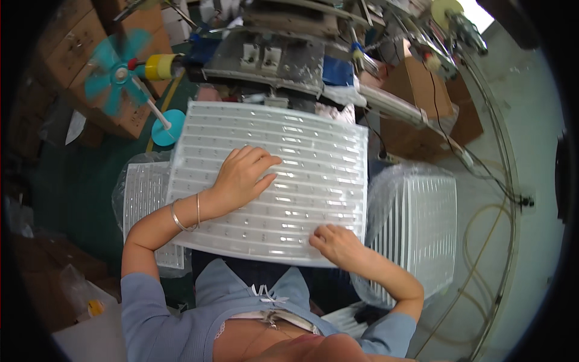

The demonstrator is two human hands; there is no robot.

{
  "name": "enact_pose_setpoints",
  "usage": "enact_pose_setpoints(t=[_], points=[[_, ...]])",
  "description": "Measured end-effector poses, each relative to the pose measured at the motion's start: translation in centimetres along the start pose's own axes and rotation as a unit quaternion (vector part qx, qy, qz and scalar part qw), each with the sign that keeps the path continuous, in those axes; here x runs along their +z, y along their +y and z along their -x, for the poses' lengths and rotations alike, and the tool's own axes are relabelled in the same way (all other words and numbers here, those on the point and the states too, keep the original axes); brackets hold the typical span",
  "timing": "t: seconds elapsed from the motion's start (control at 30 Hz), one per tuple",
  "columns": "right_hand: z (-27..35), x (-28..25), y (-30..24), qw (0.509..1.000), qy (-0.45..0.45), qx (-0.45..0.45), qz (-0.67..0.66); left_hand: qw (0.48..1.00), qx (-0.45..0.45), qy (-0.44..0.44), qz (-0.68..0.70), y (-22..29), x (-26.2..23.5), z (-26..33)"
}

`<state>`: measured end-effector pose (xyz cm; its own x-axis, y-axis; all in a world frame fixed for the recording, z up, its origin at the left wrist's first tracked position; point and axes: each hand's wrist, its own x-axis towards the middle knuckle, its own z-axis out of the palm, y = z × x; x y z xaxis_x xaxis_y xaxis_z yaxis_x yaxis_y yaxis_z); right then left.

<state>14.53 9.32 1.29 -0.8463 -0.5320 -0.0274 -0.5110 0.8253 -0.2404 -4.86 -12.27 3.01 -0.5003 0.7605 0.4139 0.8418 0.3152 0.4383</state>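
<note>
A large white ribbed panel with rows of small dots and shiny clear strips lies across my lap, tilted a little. My left hand is over its middle, fingers bent, with a gap between thumb and forefinger and nothing visible between them. Two thin bracelets circle that wrist. Close to the panel's lower right corner, my right hand is curled in at its surface. Its fingertips are bunched together, and whatever they hold, if anything, is hidden.
Stacked white slatted panels in clear plastic wrap stand at the right, and another wrapped panel at the left. Ahead is a metal machine. A turquoise fan stands far left beside cardboard boxes. Cables run down the right wall.
</note>
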Motion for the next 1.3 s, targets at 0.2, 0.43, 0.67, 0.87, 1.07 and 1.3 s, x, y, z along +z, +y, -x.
enact_pose_setpoints(t=[0.2,0.43,0.67,0.87,1.07,1.3], points=[[-0.3,-0.4,0.3,0.998,-0.049,0.017,-0.021,0.975,-0.012,0.222,-0.014,-4.5,-0.9,-6.9],[-0.4,-1.6,1.2,0.995,-0.040,0.021,-0.086,0.934,-0.012,0.284,-0.218,-6.8,0.0,-18.2],[0.1,-7.9,3.5,0.926,0.201,0.164,-0.272,0.927,0.069,0.225,-0.293,-7.7,0.1,-21.3],[2.3,-5.8,4.5,0.734,0.406,0.312,-0.446,0.965,0.235,0.087,0.081,1.7,2.9,-8.5],[1.7,-4.9,5.6,0.770,0.428,0.300,-0.367,0.946,0.222,-0.154,0.178,7.3,6.8,2.0],[3.1,-4.0,5.6,0.784,0.406,0.322,-0.343,0.967,0.197,-0.155,-0.040,8.7,7.8,3.0]])
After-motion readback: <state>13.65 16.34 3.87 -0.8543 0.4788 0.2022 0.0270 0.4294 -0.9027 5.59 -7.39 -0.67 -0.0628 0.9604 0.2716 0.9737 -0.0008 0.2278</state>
